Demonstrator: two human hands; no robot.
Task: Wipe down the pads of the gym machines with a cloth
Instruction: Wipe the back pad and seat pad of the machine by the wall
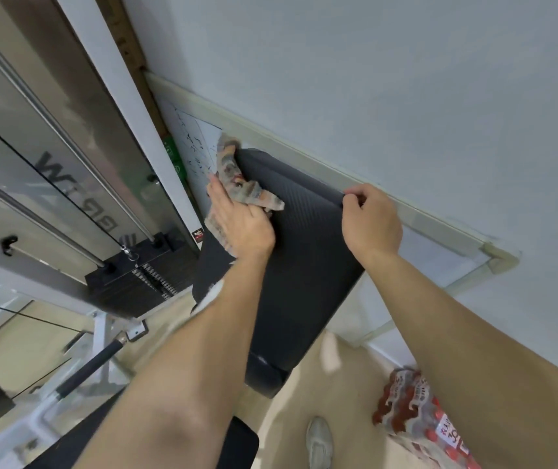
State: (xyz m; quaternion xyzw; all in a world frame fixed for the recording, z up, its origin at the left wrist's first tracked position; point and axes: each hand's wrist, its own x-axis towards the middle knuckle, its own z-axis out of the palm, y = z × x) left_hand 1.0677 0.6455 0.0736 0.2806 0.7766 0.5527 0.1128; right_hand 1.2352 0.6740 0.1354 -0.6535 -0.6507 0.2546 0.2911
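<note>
Where the black pad (304, 238) tilts up toward the far wall (406, 79), it fills the mid scene, ribbed surface facing the camera, top edge just below a pale rail (271, 137) on the wall. The cloth (237, 184), patterned grey w/ red-orange bits, is draped over the pad's top-left corner & down its left edge. The left hand (240, 228) lies flat on the cloth, fingers spread & extended, palm pressing it onto the pad's upper left; it's not gripping, more a flat press. The right hand (370, 221) is curled over the pad's top-right edge, fingers hooked behind & thumb in front, clamped on the pad itself. Both forearms are bare and run in from the near side. Below the pad, a smaller black block (264, 374) sits at its near end, prob. part of the same machine. Left of the pad: a white upright (128, 106), then a weight stack (142, 282) w/ guide rods (68, 184) & a clear shield carrying mirrored lettering. A chart (193, 143) w/ small figures is on the wall behind the cloth. Near left, a bar w/ a black grip (91, 370) on a white frame. Near right, a shrink-wrapped pack of red-capped bottles (406, 407) on the pale floor (321, 384), just beside a grey shoe (320, 441).
</note>
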